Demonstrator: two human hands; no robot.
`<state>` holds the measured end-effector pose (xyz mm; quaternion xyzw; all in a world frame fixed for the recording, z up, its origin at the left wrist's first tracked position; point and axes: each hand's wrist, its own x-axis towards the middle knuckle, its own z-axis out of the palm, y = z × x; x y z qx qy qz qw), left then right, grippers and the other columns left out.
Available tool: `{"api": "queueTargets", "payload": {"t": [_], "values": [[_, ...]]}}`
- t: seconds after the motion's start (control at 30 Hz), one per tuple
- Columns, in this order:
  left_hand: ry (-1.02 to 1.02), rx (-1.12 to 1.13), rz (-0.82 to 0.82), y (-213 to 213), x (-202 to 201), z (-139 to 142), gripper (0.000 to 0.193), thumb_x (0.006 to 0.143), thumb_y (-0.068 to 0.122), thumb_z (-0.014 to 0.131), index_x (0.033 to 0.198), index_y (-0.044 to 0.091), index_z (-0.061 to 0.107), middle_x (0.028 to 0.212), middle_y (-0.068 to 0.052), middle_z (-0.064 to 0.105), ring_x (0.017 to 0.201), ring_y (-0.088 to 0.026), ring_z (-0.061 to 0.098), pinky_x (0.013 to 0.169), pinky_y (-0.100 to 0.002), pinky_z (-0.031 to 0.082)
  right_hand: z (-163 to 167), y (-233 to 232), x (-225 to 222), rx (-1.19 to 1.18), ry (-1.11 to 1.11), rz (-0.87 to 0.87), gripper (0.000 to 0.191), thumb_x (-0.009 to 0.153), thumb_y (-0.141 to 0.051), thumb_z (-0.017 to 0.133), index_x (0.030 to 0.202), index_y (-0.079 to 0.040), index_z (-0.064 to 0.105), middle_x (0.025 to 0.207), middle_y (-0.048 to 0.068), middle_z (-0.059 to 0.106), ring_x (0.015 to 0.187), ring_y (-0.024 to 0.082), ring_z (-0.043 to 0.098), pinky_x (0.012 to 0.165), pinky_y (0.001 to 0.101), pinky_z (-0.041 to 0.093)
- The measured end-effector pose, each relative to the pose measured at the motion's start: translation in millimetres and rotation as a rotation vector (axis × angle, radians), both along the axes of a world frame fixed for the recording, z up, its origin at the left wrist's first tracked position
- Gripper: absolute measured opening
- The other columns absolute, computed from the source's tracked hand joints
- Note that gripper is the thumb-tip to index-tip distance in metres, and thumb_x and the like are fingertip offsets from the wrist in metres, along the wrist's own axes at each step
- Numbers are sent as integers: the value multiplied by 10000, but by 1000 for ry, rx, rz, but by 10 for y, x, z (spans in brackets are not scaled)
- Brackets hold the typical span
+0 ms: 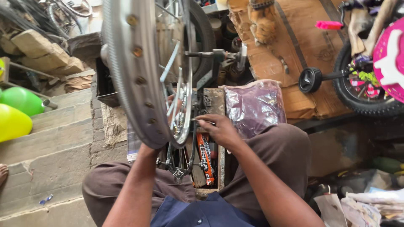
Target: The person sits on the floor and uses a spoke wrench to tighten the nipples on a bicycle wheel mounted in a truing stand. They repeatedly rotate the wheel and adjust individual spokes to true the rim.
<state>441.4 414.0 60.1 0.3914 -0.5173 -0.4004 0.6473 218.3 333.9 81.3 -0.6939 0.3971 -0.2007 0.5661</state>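
Head view: right hand (pixel 221 131) pinches a spoke (pixel 201 121) beside the wheel rim (pixel 134 75).

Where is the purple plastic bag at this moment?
In the head view, the purple plastic bag sits right of centre, just beyond the right hand, against the cardboard and left of the small training wheel.

Right hand (pixel 221 131) pinched shut, fingers curled — left hand (pixel 148 150) mostly hidden, forearm raised.
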Motion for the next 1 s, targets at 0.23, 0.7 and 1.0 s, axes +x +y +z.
{"api": "queueTargets", "payload": {"t": [0.23,0.7,1.0], "values": [[-226,618,226,-11,-272,637,378,1120,273,570,1288,-42,694,1085,-220,730,907,-229,714,774,-335,603,72,-59,164,-75,156,81,358,955,-371,658,1204,-144,780,1110,84,740,1041,210,689,929,376,532],[307,371,-36,-50,-3,-201,383,932,98,734,1287,-22,652,1117,-122,725,944,-202,727,715,-316,618,385,-294,413,-88,329,311,247,916,-249,685,1067,-92,801,870,204,756,813,354,711,769,438,557],[228,291,19,-119,-60,-181,451,854,128,788,1269,20,650,1094,-66,725,947,-151,715,731,-284,611,512,-149,534,-169,537,206,228,929,-134,600,967,19,764,783,209,741,699,312,743,706,411,599]]}}
